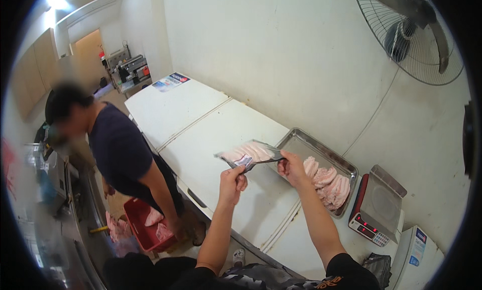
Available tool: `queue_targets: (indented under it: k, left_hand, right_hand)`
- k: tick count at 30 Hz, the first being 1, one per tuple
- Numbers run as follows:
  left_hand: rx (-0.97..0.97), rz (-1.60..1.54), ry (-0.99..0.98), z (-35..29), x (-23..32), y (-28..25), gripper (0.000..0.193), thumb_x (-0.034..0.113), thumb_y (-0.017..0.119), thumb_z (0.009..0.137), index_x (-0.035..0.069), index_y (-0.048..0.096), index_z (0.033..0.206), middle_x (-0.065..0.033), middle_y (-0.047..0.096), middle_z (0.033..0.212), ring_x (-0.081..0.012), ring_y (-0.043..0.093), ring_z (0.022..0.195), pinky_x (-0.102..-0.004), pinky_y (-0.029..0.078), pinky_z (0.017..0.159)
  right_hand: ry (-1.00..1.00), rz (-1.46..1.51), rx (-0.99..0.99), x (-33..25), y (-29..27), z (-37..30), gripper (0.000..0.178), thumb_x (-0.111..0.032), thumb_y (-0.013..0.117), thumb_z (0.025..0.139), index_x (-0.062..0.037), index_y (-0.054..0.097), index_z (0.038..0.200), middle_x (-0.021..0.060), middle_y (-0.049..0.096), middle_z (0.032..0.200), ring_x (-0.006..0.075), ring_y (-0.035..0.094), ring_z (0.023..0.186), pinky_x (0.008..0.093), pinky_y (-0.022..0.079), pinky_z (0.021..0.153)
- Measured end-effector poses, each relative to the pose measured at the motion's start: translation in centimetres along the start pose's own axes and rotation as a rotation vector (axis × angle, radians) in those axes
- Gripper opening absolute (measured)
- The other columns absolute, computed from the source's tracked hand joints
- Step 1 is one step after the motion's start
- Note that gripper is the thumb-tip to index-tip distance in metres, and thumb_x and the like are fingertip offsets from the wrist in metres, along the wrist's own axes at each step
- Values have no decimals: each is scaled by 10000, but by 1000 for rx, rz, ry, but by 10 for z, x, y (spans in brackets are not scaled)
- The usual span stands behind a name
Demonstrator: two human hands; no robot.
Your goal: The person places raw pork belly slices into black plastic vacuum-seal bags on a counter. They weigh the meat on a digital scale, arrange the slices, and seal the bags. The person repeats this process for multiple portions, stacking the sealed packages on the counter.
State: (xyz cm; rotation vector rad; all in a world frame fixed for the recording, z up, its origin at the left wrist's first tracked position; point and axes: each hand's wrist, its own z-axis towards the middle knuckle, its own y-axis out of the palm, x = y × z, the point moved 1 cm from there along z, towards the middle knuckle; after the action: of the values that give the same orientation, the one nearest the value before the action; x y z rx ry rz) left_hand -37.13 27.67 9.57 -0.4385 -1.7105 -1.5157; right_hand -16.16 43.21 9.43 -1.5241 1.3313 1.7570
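Observation:
A clear plastic bag of pale pink meat strips is held up above a white lid, a dark edge and a small printed label showing on it. My left hand pinches its near edge beside the label. At the bag's right end, my right hand is closed on a corner. Just right of my right hand lies a metal tray with several folded pieces of pale pink meat in its near part.
The white freezer lids run along the wall. A digital scale stands right of the tray, with black plastic bags nearby. At left a co-worker stands beside a red crate of meat. A wall fan hangs upper right.

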Motion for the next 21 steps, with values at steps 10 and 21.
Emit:
queue_targets:
  k: [10,21]
  left_hand:
    - [539,-145,-152,-6,-102,-157,335,272,681,1070,136,520,808,31,395,614,-103,400,518,-276,327,488]
    - [36,232,-161,-100,-181,-17,388,154,610,1098,141,468,737,37,427,627,-58,360,558,-268,278,521]
  right_hand:
    - [89,-300,15,178,-17,-107,195,-195,635,1110,-30,702,1190,27,686,844,110,624,753,263,475,674]
    - [-105,-471,719,129,-138,-344,161,-144,695,1071,-2,732,1136,13,705,887,103,631,797,287,520,704]
